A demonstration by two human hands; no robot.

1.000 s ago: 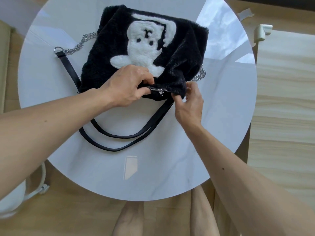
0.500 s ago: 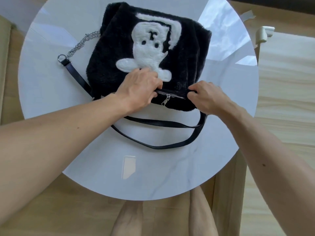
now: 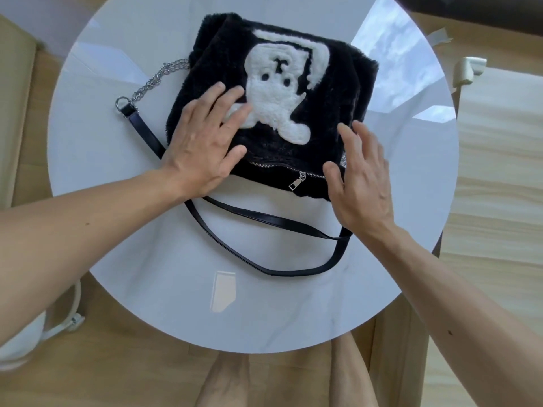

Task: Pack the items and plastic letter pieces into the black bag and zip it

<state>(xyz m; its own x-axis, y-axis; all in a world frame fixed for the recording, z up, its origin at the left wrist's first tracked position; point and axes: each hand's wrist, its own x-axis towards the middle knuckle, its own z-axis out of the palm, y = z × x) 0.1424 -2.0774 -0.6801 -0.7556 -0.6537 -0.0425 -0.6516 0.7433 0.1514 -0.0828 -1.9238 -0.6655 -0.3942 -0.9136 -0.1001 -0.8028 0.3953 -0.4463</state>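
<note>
Head view, looking straight down on black bag [image 3: 332, 113], flat on its back on round white table [image 3: 147, 259].

- On the bag's upper face: white fluffy figure [image 3: 273, 92] with two dark eyes.
- Along the bag's near edge: zipper [image 3: 273, 166], with metal pull [image 3: 296, 182] hanging toward the near-right corner. Cannot tell whether the short stretch between pull and corner is closed.
- Palm down on the bag's near-left part: left hand [image 3: 202, 142]. Fingers straight and spread, tips reaching the figure's arm, thumb lying just left of the zipper's start. Grips nothing.
- Over the bag's near-right corner: right hand [image 3: 361, 177]. Fingers straight and fanned apart, thumb beside the zipper's right end, nothing held. Fingertips blurred, so cannot tell whether they touch the fur or hang just above it.
- Nearer than the bag: black strap [image 3: 264, 218], looping across the table from under the left wrist round to under the right wrist.
- Left of the bag: silver chain [image 3: 155, 80], running from the bag's left side to a metal ring [image 3: 120, 102] that joins it to the strap.
- Well nearer than the bag, past the table's edge: bare legs [image 3: 226, 383] on a wooden floor [image 3: 132, 362].
</note>
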